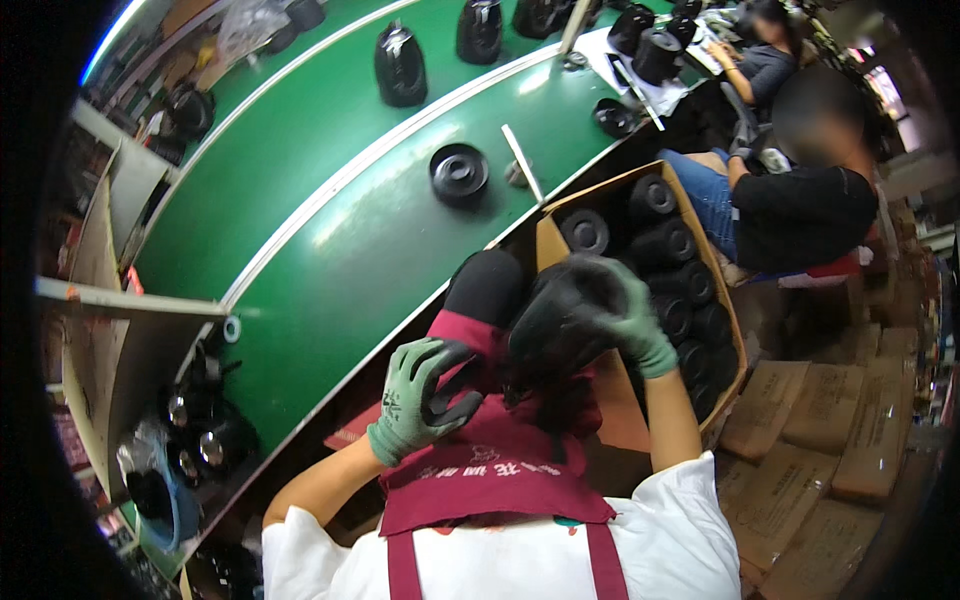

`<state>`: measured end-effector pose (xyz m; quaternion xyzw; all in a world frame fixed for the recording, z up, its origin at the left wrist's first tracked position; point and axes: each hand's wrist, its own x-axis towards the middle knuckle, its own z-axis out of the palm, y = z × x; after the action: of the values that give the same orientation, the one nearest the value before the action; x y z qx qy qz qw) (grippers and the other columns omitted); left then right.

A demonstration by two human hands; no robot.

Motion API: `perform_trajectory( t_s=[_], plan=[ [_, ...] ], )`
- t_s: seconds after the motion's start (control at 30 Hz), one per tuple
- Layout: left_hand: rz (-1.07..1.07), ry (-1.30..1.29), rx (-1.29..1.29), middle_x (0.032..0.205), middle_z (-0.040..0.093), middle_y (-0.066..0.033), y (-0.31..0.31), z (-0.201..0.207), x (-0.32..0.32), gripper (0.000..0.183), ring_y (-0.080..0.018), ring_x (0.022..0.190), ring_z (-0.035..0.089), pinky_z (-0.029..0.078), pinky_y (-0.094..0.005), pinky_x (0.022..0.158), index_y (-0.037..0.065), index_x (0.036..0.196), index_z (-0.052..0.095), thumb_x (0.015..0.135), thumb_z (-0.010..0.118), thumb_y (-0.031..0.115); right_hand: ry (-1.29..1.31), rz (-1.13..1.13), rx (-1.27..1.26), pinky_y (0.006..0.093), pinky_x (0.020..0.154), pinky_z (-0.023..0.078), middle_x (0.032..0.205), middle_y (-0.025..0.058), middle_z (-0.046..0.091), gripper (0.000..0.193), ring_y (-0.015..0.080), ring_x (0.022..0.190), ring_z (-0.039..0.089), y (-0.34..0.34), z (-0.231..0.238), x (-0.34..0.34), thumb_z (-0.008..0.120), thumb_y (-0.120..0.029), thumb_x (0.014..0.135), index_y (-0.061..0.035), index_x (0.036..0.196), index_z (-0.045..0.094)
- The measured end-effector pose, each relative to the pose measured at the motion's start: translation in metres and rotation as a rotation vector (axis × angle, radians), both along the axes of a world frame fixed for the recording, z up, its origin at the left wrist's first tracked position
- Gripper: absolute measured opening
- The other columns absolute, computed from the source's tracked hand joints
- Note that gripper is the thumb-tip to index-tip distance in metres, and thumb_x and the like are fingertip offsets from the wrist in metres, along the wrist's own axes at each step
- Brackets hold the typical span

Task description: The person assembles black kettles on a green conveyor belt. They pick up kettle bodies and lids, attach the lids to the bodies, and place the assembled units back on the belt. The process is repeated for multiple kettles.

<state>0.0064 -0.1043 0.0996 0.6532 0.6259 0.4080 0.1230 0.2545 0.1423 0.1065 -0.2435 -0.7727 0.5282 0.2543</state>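
Both my hands wear green gloves with dark palms. My right hand (632,318) grips a large black rounded plastic housing (560,325) by its right side, above my lap; motion blurs it. My left hand (422,398) is just left of the housing, apart from it, with curved, parted fingers and nothing in them. To the right of my knees stands an open cardboard box (738,335) packed with several black cylindrical parts (665,243). A round black part with a ringed centre (459,173) lies on the green work surface (380,260) ahead.
Glossy black housings (401,66) stand along the far green strip. A blue tub (180,505) and more black parts (215,435) are at the left. One co-worker (800,215) sits at the right, another farther back. Flat cardboard cartons (815,420) cover the floor at right.
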Motion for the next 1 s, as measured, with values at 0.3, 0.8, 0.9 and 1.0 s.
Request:
perform_trajectory(
  t_s=[0.3,0.8,0.9,1.0],
  plan=[
    [-0.251,0.100,-0.130,0.139,0.054,-0.0165,0.072,-0.050,0.037,0.084,-0.0398,0.141,0.045,0.031,-0.0582,0.117,0.007,0.137,0.058,0.071,0.086,0.052,0.002,-0.332,-0.436,0.0333,0.099,0.048,0.121,0.0118,0.061,0.030,0.0206,0.111,0.059,0.052,-0.143,-0.017,0.067,-0.015,0.097,-0.0013,0.123,0.057],
    [-0.030,0.098,-0.039,0.110,0.062,-0.0038,0.075,-0.051,0.073,0.046,-0.0288,0.106,0.057,0.041,-0.0512,0.095,0.018,0.108,0.072,0.071,0.088,0.039,-0.779,-0.540,0.119,0.0530,0.095,0.054,0.116,0.0246,0.070,0.069,0.0432,0.106,0.070,0.176,-0.208,-0.165,0.059,-0.045,0.094,-0.0051,0.149,0.044],
    [-0.197,-0.215,-0.044,0.113,0.062,-0.0115,0.089,-0.043,0.032,0.048,-0.0363,0.108,0.058,0.043,-0.0516,0.096,0.013,0.113,0.068,0.071,0.085,0.028,-0.692,-0.548,0.175,0.0436,0.083,0.059,0.106,0.0215,0.073,0.049,0.0365,0.096,0.073,0.159,-0.207,-0.105,0.063,-0.039,0.097,-0.0039,0.131,0.058],
    [0.171,-0.093,0.101,0.120,0.062,-0.0160,0.098,-0.016,-0.012,0.049,-0.0382,0.113,0.057,0.045,-0.0506,0.097,0.008,0.117,0.066,0.073,0.084,0.020,-0.103,-0.184,-0.411,0.0304,0.083,0.056,0.108,0.0044,0.072,0.043,0.0110,0.093,0.064,0.095,-0.072,-0.052,0.071,-0.023,0.095,0.0001,0.131,0.065]
  ],
)
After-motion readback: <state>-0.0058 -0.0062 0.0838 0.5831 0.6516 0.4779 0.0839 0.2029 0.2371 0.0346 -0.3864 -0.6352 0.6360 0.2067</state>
